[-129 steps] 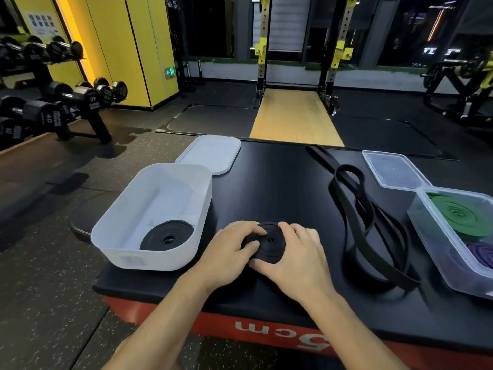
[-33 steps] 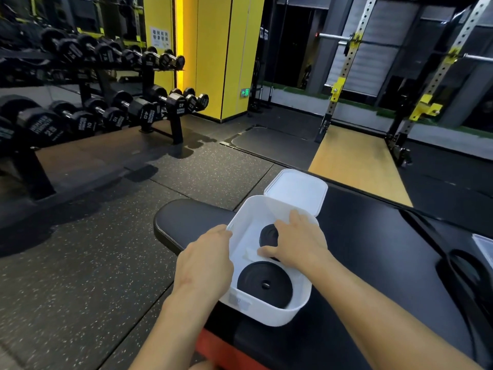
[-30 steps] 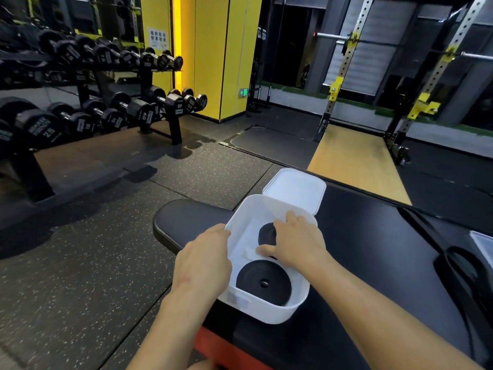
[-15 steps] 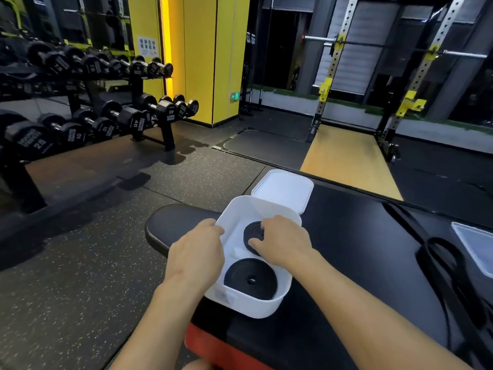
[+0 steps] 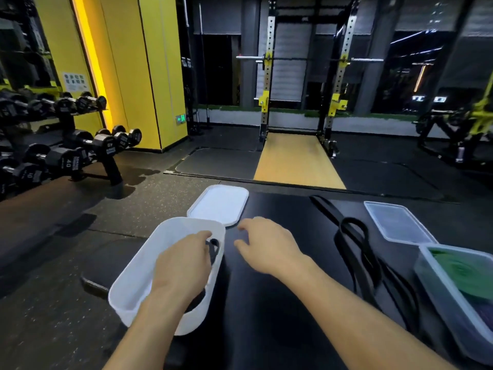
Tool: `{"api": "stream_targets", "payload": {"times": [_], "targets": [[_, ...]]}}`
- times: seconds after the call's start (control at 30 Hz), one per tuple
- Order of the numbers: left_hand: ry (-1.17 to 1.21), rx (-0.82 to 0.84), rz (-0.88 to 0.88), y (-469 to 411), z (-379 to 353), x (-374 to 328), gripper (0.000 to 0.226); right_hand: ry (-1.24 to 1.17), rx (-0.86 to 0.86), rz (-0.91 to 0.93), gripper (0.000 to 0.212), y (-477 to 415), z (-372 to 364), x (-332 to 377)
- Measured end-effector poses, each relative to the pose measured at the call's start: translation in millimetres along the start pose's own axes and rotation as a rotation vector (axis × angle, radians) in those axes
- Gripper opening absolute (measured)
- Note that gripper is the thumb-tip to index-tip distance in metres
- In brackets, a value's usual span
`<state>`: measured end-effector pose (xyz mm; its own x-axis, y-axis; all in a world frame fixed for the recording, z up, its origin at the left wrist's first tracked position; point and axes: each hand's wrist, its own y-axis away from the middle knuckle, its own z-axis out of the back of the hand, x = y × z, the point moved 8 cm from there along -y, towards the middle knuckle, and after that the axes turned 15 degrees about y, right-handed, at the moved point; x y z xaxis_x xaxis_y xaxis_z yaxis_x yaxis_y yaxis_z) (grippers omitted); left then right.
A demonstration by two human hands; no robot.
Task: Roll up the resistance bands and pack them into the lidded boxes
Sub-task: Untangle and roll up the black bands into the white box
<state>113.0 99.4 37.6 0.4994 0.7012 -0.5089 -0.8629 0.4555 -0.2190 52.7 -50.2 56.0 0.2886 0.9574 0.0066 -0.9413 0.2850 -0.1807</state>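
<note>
A white box [image 5: 160, 236] stands at the left edge of the black padded table [image 5: 280, 311], with its white lid [image 5: 218, 204] lying flat just behind it. My left hand [image 5: 181, 263] reaches into the box, fingertips on a rolled black band [image 5: 213, 248]. A second black roll [image 5: 197, 303] shows under my wrist. My right hand [image 5: 266, 244] hovers outside the box, right of its rim, fingers relaxed and holding nothing. A long loose black band [image 5: 354, 236] lies unrolled across the table to the right.
A clear box [image 5: 426, 279] at the right edge holds a green roll [image 5: 464, 271] and a purple one [image 5: 480, 316]; its clear lid [image 5: 397, 225] lies behind it. A dumbbell rack [image 5: 66, 156] stands left, a squat rack [image 5: 301, 102] beyond the table.
My right hand has let go of the roll and come out of the white box to the right. My left hand has moved from the box's rim onto the roll inside.
</note>
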Motion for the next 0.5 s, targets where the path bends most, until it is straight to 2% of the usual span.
{"api": "stream_targets", "payload": {"times": [0.07,0.17,0.33,0.5], "targets": [[0.056,0.002,-0.038,0,-9,-23,0.037,0.007,0.012,-0.048,0.038,13,3,-30],[0.165,0.028,-0.098,-2,-28,-54,0.049,0.014,0.01,-0.129,0.052,35,6,-77],[0.252,0.184,-0.194,0,-85,-98,0.062,0.068,0.013,-0.248,0.076,76,0,-146],[0.262,0.339,-0.273,16,-154,-126,0.069,0.141,0.176,-0.433,0.092,122,-38,-210]]}}
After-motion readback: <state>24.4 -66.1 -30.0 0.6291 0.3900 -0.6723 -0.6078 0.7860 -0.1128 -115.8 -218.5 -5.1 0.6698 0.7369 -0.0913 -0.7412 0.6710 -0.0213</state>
